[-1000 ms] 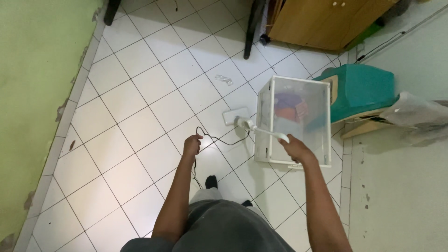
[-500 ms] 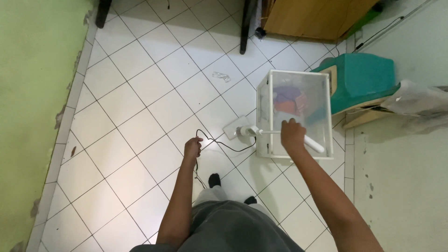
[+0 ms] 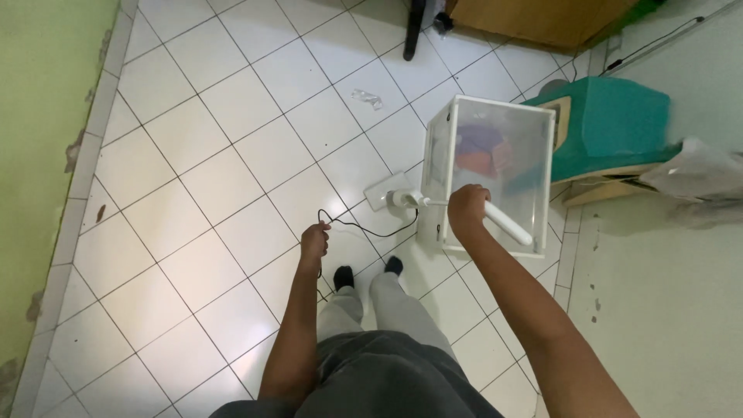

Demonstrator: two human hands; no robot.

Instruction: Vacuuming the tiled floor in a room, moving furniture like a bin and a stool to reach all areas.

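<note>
**Hands on the mop handle and its cord**

Since the earlier frame your right hand (image 3: 467,210) has slid up the white handle (image 3: 507,224), closed around it beside the clear box (image 3: 495,174). Your left hand (image 3: 315,240) pinches the black cord (image 3: 364,227), held apart from the right so the slack stays off the flat mop head (image 3: 387,193) on the tiled floor (image 3: 193,155).

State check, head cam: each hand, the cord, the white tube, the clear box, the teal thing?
Left hand: closed, pinching the thin black cord.
Thin black cord: slack, curving across the white tiled floor to the flat white head.
Right hand: grip closed around the white tube handle.
Clear white-framed box: upright on the floor, coloured items inside.
Teal plastic stool: beside the box.
</note>
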